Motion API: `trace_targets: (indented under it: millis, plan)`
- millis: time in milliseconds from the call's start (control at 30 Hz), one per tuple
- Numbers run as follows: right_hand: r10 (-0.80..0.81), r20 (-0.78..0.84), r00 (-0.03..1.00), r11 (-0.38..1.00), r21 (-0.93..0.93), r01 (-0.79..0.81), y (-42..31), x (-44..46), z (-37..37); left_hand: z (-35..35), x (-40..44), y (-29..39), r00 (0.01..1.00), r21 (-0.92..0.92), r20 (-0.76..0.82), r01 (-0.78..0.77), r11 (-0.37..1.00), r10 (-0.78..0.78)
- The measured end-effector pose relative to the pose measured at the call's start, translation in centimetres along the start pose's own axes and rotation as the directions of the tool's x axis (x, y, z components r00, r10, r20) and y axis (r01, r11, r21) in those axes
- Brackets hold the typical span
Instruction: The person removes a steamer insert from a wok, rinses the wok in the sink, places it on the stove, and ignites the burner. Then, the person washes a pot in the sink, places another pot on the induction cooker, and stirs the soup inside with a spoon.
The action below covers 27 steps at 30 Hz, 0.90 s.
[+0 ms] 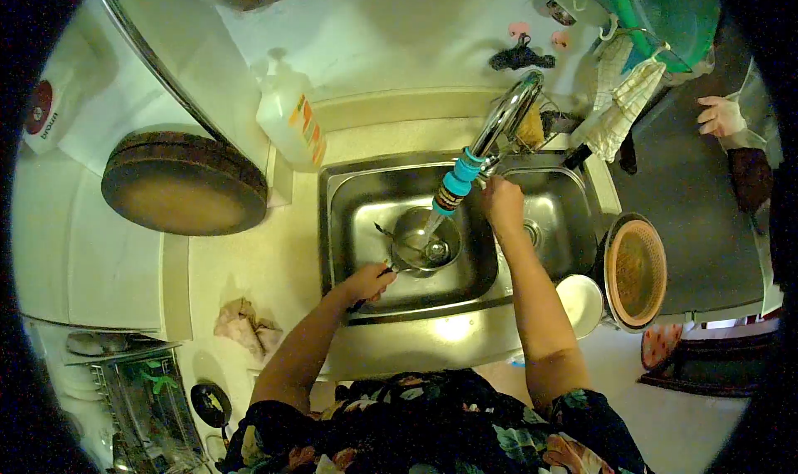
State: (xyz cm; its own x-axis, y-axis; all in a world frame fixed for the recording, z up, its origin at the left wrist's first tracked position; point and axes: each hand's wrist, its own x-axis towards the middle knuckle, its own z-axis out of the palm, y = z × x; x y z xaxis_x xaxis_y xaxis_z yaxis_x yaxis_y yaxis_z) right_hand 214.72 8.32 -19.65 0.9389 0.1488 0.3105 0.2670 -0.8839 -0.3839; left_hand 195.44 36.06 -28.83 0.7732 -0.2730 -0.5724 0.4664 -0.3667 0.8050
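Note:
A metal saucepan (407, 254) sits in the left basin of the steel double sink (349, 224). My left hand (370, 283) is closed around its dark handle at the front left of the pan. Something dark and thin sticks out over the pan's left rim. Above the pan hangs the faucet (507, 112), with a turquoise nozzle (458, 179) aimed down into it, and a stream of water seems to fall inside. My right hand (503, 201) is closed at the faucet's base, over the lever, which the fingers mostly hide.
Left of the sink stand a pump bottle (291, 120) and a round dark board (183, 187); a crumpled cloth (245, 328) lies on the counter. At right are a white bowl (580, 305) and an orange-rimmed strainer (636, 270). Another hand or a glove (721, 118) shows at far right.

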Motion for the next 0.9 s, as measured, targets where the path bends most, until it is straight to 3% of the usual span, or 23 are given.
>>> trace_targets:
  millis: [200, 400, 500, 567, 600, 633, 667, 733, 833, 900]
  plan:
    - [-0.036, 0.032, 0.999, 0.998, -0.049, 0.037, 0.9, 0.1, 0.4, -0.3, 0.0, 0.5, 1.0, 0.078, -0.005, 0.003, 0.997, -0.003]
    - [0.052, 0.065, 0.997, 0.999, 0.006, -0.052, 0.1, -1.7, -0.4, -1.7, -0.6, 0.4, 0.999, 0.19, 0.045, 0.02, 0.982, -0.029]
    - [0.16, 0.332, 0.93, 0.986, -0.01, -0.166, 1.2, -5.5, 4.3, -2.1, -1.1, 0.5, 0.994, 0.23, 0.094, 0.024, 0.973, -0.046]
    - [0.033, 0.506, 0.862, 0.998, 0.024, -0.052, -2.2, -7.7, 4.9, -1.8, -1.7, 1.7, 0.994, 0.283, 0.069, 0.063, 0.957, -0.086]
    - [-0.003, 0.618, 0.786, 0.98, 0.158, -0.12, -4.4, -8.3, 4.7, -1.8, -1.1, 1.1, 0.997, 0.386, 0.08, -0.01, 0.922, -0.023]
    - [-0.195, 0.456, 0.868, 0.912, 0.409, -0.01, -5.1, -9.6, 5.7, -1.7, -0.1, -0.2, 0.995, 0.484, 0.098, -0.081, 0.871, 0.038]
    - [-0.212, 0.482, 0.85, 0.928, 0.372, 0.021, -4.4, -10.7, 9.6, -1.7, 0.5, -0.9, 0.988, 0.575, 0.122, -0.148, 0.805, 0.094]
    - [-0.31, 0.456, 0.834, 0.89, 0.449, 0.085, -6.5, -11.5, 9.8, -1.3, 0.3, -0.8, 0.987, 0.663, 0.14, -0.151, 0.734, 0.077]
    - [-0.233, 0.646, 0.727, 0.957, 0.286, 0.053, -10.0, -11.6, 6.5, -0.6, -0.3, -0.3, 0.986, 0.743, 0.162, -0.09, 0.664, -0.049]
    - [-0.298, 0.53, 0.794, 0.921, 0.38, 0.092, -9.3, -12.4, 7.1, -0.3, -0.8, 0.7, 0.983, 0.769, 0.141, -0.037, 0.638, -0.114]
